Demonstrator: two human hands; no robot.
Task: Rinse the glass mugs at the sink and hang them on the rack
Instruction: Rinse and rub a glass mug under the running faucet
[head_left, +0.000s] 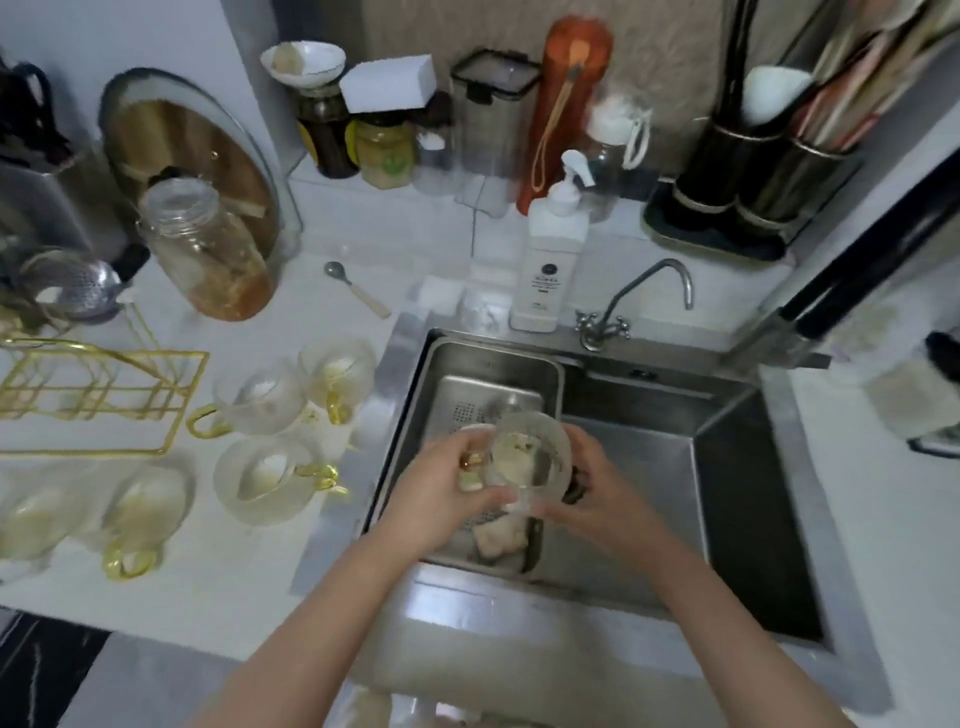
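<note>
Both hands hold one glass mug (527, 457) over the steel sink (727, 467), above a metal tray (467, 395) set in its left part. The left hand (441, 488) grips the mug at its amber handle; the right hand (597, 493) curls round the rim's far side, though blur hides the fingers. Four more mugs (265, 397) lie on the white counter (234, 571) to the left, near a gold wire rack (98, 395). A soap bottle (550, 260) stands beside the tap (639, 296).
</note>
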